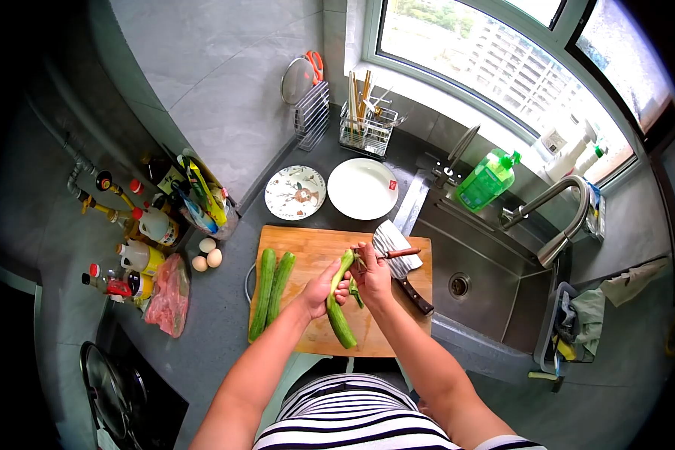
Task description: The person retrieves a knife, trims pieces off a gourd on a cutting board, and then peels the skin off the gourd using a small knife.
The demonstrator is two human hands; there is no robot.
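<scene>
My left hand (325, 287) is wrapped round the middle of a green luffa gourd (340, 322), whose upper part is pale where the skin is off. Closed on a peeler with a brown handle (403, 253), my right hand (373, 277) is at the gourd's upper end. The peeler's blade is mostly hidden by the fingers. A strip of green peel (355, 294) hangs below the right hand. Beneath both hands lies a wooden cutting board (307, 330), with two unpeeled luffa gourds (271, 291) on its left. A cleaver (394, 259) rests on its right side, partly under the peeler handle.
Behind the board are a patterned plate (295, 193) and a white plate (363, 189). The steel sink (476, 277) is to the right, with a faucet (570, 214) and green soap bottle (487, 180). Eggs (208, 255), a pink bag (169, 296) and several bottles stand left.
</scene>
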